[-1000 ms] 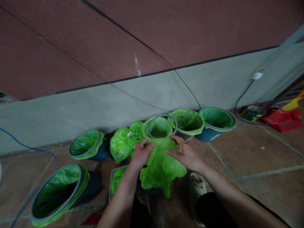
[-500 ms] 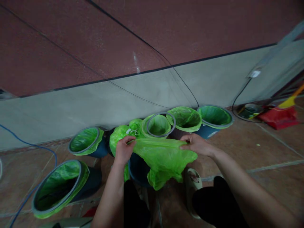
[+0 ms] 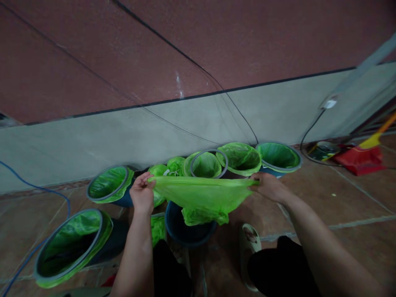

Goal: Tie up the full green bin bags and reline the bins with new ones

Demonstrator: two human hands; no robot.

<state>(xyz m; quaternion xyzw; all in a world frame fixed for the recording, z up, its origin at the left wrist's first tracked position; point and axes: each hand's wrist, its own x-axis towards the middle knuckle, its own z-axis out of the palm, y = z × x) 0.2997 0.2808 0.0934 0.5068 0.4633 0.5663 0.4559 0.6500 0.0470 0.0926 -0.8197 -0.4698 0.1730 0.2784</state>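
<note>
A thin green trash bag (image 3: pixel 204 194) is stretched taut by its top edge between my two hands. My left hand (image 3: pixel 142 193) pinches one corner of that edge, and my right hand (image 3: pixel 266 186) grips the opposite corner. The lower part of the bag hangs crumpled over a dark blue bin (image 3: pixel 176 231) that stands unlined between my feet. Just behind the bag, a loose grey ring (image 3: pixel 227 163) leans over a green-lined bin (image 3: pixel 206 166). A knotted green bag (image 3: pixel 158 169) sits beyond my left hand.
More green-lined bins stand along the wall, including one at the right (image 3: pixel 280 156), one at the left (image 3: pixel 108 181) and one nearer (image 3: pixel 69 243). A red dustpan (image 3: pixel 360 160) lies at the far right. A blue cable (image 3: pixel 58 189) crosses the floor at left.
My hands have moved apart, the left one leftward and the right one rightward. The bag's top edge is now pulled wider and straighter, and more of the dark blue bin shows.
</note>
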